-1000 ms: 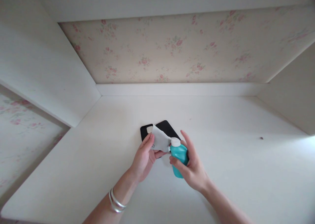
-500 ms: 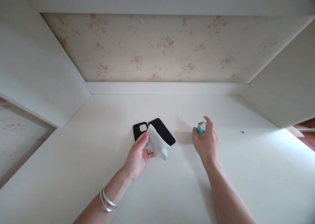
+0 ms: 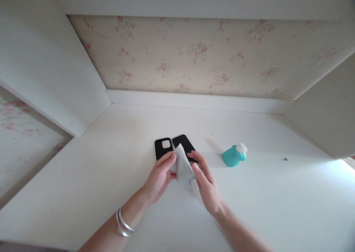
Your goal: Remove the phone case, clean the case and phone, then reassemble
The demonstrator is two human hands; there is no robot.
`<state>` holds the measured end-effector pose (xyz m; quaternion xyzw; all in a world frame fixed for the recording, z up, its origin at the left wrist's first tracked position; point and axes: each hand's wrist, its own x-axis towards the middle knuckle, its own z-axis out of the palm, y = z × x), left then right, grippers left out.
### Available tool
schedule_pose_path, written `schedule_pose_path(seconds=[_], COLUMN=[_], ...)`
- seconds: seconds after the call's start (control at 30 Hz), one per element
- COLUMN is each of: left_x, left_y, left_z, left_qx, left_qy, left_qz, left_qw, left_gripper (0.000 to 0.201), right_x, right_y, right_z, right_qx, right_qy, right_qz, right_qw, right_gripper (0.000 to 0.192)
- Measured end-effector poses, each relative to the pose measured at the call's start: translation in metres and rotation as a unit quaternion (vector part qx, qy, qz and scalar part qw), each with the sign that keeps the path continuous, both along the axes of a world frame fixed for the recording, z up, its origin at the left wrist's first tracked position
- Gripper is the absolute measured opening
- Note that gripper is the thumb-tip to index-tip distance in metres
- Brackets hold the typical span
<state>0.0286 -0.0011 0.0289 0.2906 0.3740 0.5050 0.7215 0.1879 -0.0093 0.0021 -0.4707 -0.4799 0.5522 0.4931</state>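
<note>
My left hand (image 3: 161,174) pinches a light grey cleaning cloth (image 3: 183,167) between thumb and fingers. My right hand (image 3: 206,181) is at the cloth's right edge, its thumb and fingers apart; whether the thumb touches the fabric is hard to tell. Just beyond the cloth lie a black phone case (image 3: 162,147) with a square camera cutout and, beside it, a black smartphone (image 3: 183,143), tilted and partly covered by the cloth and my right fingers. Farther right stands a small teal spray bottle (image 3: 233,156) with a white top, apart from both hands.
The white tabletop (image 3: 124,200) runs between a left side panel (image 3: 63,78) and a right one (image 3: 318,115). Flowered wallpaper (image 3: 194,56) is behind a low white ledge (image 3: 194,100). A tiny dark speck (image 3: 285,159) lies at right.
My right hand has let go of the spray bottle and moved left to the cloth. The bottle now stands alone on the table. My left hand still holds the cloth.
</note>
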Motion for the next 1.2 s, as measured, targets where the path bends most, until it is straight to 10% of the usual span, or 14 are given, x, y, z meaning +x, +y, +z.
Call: schedule_pose_path(seconds=[0.1, 0.23, 0.5, 0.63, 0.73, 0.83, 1.2], left_x=[-0.001, -0.003, -0.01, -0.014, -0.015, -0.016, -0.016], left_y=[0.001, 0.002, 0.009, 0.012, 0.013, 0.012, 0.011], left_z=[-0.003, -0.004, -0.004, -0.006, -0.004, -0.002, -0.004], left_qx=[-0.003, 0.003, 0.039, 0.048, 0.059, 0.065, 0.062], left_qy=[0.026, 0.11, 0.185, 0.147, 0.142, 0.143, 0.153], left_qz=[-0.005, -0.005, 0.149, 0.253, 0.267, 0.276, 0.262], left_qw=[1.0, 0.994, 0.971, 0.955, 0.951, 0.948, 0.951], left_gripper=[0.032, 0.037, 0.034, 0.024, 0.021, 0.02, 0.02], right_x=[-0.01, -0.004, 0.003, -0.014, -0.024, -0.026, -0.033], right_y=[0.001, 0.011, 0.024, 0.013, 0.002, -0.002, 0.0], right_z=[0.006, 0.016, -0.003, -0.004, 0.004, 0.009, -0.017], right_qx=[-0.157, -0.184, 0.127, 0.377, 0.418, 0.409, 0.456], right_qy=[0.149, 0.215, -0.047, -0.31, -0.406, -0.43, -0.418], right_qz=[0.083, 0.074, -0.22, -0.009, 0.125, 0.146, 0.176], right_qw=[0.973, 0.956, 0.966, 0.873, 0.803, 0.791, 0.766], right_gripper=[0.044, 0.026, 0.016, 0.013, 0.014, 0.038, 0.031])
